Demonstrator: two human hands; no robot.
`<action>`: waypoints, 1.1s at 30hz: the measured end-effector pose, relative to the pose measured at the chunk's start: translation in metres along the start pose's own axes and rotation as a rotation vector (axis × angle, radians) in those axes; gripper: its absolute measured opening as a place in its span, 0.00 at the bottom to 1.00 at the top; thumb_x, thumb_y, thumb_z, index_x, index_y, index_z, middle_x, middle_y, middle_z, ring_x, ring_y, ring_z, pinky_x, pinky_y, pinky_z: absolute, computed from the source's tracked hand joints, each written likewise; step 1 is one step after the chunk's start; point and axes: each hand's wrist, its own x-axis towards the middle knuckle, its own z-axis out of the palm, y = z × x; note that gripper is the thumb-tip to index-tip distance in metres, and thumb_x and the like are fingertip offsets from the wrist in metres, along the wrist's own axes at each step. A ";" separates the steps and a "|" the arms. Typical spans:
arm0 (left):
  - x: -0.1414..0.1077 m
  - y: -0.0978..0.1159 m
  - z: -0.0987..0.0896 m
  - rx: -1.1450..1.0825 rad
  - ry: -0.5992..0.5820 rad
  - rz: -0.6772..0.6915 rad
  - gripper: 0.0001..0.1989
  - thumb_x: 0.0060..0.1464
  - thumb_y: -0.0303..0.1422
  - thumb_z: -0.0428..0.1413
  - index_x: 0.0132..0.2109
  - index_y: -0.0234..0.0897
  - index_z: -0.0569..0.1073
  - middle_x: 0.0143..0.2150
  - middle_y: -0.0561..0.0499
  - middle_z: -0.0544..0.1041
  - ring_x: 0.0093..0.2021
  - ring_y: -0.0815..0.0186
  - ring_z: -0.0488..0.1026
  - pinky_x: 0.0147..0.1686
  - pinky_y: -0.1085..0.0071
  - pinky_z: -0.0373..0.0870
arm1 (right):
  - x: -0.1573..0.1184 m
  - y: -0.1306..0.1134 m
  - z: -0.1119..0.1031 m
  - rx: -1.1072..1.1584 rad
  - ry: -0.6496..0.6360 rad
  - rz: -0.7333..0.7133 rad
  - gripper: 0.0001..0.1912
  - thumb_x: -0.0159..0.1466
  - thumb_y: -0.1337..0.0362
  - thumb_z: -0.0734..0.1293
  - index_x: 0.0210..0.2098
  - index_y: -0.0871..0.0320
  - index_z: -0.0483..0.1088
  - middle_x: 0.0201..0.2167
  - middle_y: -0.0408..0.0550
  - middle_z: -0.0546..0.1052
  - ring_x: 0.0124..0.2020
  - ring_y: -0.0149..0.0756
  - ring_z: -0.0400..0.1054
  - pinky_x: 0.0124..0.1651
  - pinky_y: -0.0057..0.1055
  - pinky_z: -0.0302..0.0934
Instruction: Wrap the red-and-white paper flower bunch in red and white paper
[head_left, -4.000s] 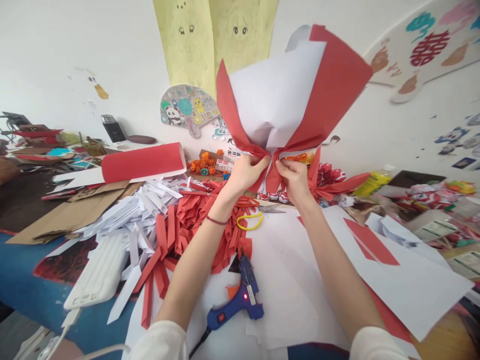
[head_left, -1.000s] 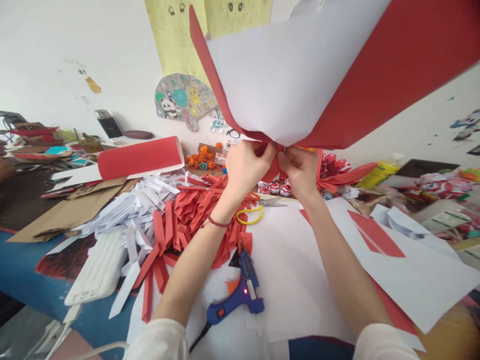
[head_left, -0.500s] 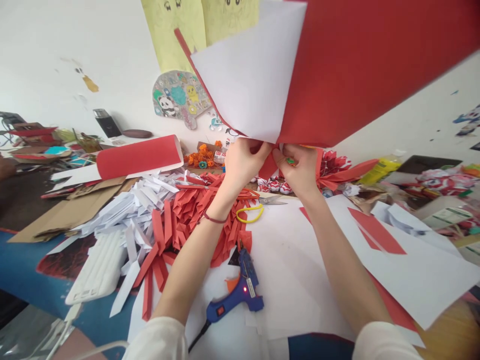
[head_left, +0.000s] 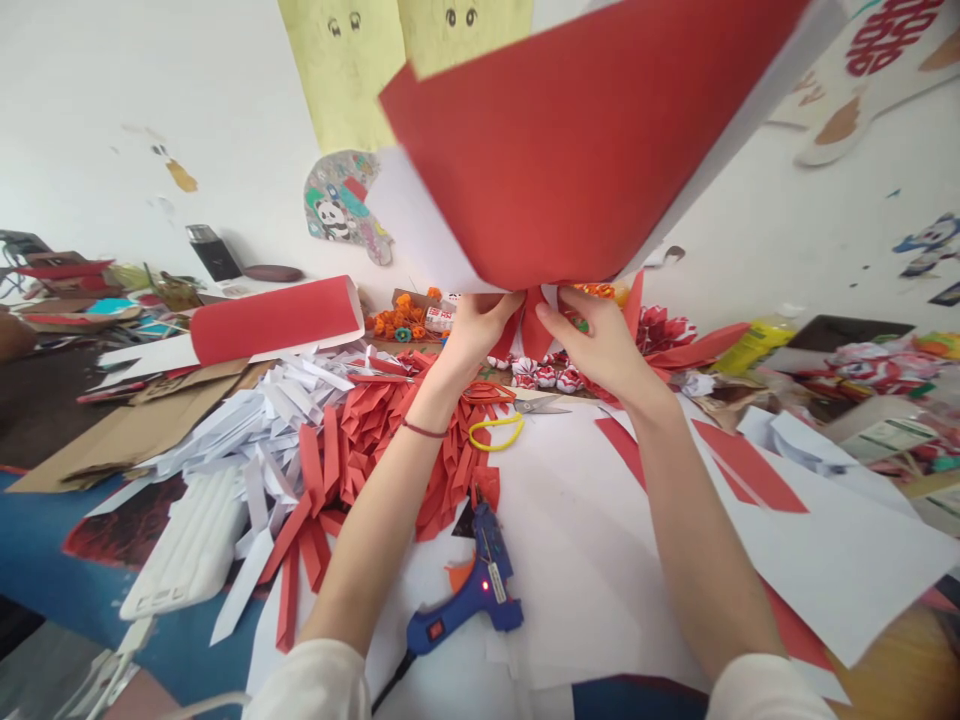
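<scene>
A large sheet of paper (head_left: 570,150), red on one side and white on the other, is raised in front of me and curled into a cone-like wrap. Its narrow lower end is pinched in my left hand (head_left: 480,335), thumb and fingers together. My right hand (head_left: 600,340) grips the same gathered end from the other side, though its fingertips are partly hidden by the paper. Below the hands lie scissors (head_left: 499,432) with yellow handles. A blue glue gun (head_left: 480,575) with a lit red light rests on white paper nearer to me.
Folded red paper strips (head_left: 397,440) and white paper strips (head_left: 270,420) are heaped on the left, beside a white power strip (head_left: 187,540). A red paper roll (head_left: 277,318) lies behind them. White sheets (head_left: 810,520) and a red piece (head_left: 750,465) spread on the right.
The raised paper has turned and curled over, so its red face now fronts me where much white showed before. Both hands still hold its lower end.
</scene>
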 end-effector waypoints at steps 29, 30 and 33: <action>0.000 -0.022 -0.006 -0.099 -0.121 -0.174 0.15 0.57 0.43 0.58 0.39 0.34 0.79 0.37 0.46 0.83 0.48 0.57 0.79 0.49 0.64 0.72 | 0.005 0.025 0.009 0.367 0.188 0.171 0.23 0.60 0.46 0.70 0.42 0.60 0.77 0.39 0.56 0.80 0.44 0.49 0.75 0.46 0.43 0.70; 0.000 -0.022 -0.005 -0.099 -0.099 -0.185 0.15 0.57 0.42 0.59 0.38 0.34 0.79 0.36 0.46 0.83 0.47 0.57 0.79 0.48 0.65 0.73 | 0.004 0.024 0.010 0.325 0.204 0.154 0.22 0.62 0.46 0.69 0.42 0.60 0.77 0.38 0.56 0.80 0.44 0.49 0.75 0.46 0.43 0.69; 0.001 -0.022 -0.004 -0.088 -0.048 -0.219 0.16 0.56 0.44 0.60 0.32 0.34 0.77 0.31 0.47 0.82 0.40 0.58 0.80 0.40 0.67 0.73 | 0.004 0.017 0.013 0.170 0.270 0.112 0.19 0.65 0.48 0.66 0.35 0.59 0.76 0.32 0.52 0.78 0.39 0.45 0.74 0.43 0.39 0.67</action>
